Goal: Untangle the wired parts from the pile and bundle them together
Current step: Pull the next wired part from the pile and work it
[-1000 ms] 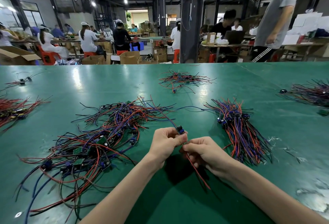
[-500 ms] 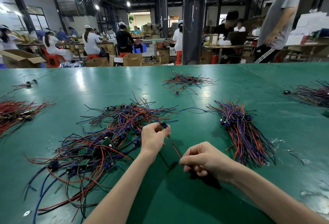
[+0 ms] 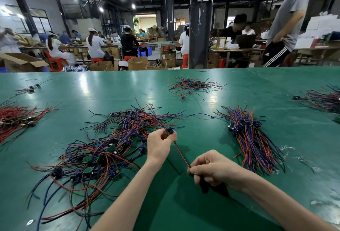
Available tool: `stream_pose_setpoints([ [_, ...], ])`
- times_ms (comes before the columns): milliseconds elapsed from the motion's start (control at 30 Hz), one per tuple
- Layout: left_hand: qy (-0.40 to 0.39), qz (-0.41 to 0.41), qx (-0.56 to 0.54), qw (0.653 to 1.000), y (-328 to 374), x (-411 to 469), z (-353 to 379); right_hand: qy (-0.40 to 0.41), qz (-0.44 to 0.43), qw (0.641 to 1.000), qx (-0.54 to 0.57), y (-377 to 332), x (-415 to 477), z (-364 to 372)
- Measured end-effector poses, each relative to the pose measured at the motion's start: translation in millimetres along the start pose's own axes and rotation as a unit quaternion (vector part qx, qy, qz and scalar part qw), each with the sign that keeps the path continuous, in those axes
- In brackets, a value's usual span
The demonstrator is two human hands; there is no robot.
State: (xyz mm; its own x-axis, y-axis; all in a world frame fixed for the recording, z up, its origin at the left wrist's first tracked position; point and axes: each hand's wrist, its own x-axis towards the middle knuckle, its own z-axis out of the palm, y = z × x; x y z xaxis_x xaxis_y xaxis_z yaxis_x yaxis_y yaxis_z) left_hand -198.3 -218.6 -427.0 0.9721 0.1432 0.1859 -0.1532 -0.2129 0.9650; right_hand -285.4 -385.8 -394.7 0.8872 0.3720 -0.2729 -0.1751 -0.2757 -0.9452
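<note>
Nearest the camera, over the bare front of the green table (image 3: 184, 210), the right hand (image 3: 211, 170) is curled into a loose fist, thumb and forefinger pinching the lower end of a wired part (image 3: 181, 154) whose red and dark leads run taut, up and to the left. At the upper end the left hand (image 3: 160, 142) grips the same part with curled fingers, and its small blue component (image 3: 170, 130) sticks out just above the knuckles. The part is thus stretched between the two hands, lifted off the table, just right of the tangled pile (image 3: 103, 150). That pile sprawls to the left of the left forearm: red, blue and black leads crossing every way, with little green circuit boards and dark components caught among them. To the right of the hands, apart from them, lies the sorted bundle (image 3: 252, 138), its leads running roughly parallel and its blue components gathered together near the far end. At the left edge sits a red-wire heap (image 3: 16, 118); farther back near the middle is a small heap (image 3: 193, 86) of loose leads, and at the right edge a dark heap (image 3: 323, 98). Beyond the table stands a dark pillar (image 3: 199, 19), with cardboard boxes (image 3: 137, 63) on the floor, seated workers (image 3: 94, 45) in white at benches, and a standing person (image 3: 288, 19) in a grey shirt on the right.
</note>
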Motion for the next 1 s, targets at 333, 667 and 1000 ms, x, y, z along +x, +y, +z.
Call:
stream_pose_setpoints([
  [333,-0.052,-0.048,-0.108,0.992,12,-8,2,-0.040,-0.035,0.998,-0.029,-4,1,-5],
  [667,-0.175,-0.049,-0.139,0.973,19,-34,21,0.138,-0.069,0.986,0.060,5,11,-3],
  [1000,-0.114,0.009,-0.079,0.990,15,-31,22,0.133,-0.057,0.985,0.097,8,16,-2],
])
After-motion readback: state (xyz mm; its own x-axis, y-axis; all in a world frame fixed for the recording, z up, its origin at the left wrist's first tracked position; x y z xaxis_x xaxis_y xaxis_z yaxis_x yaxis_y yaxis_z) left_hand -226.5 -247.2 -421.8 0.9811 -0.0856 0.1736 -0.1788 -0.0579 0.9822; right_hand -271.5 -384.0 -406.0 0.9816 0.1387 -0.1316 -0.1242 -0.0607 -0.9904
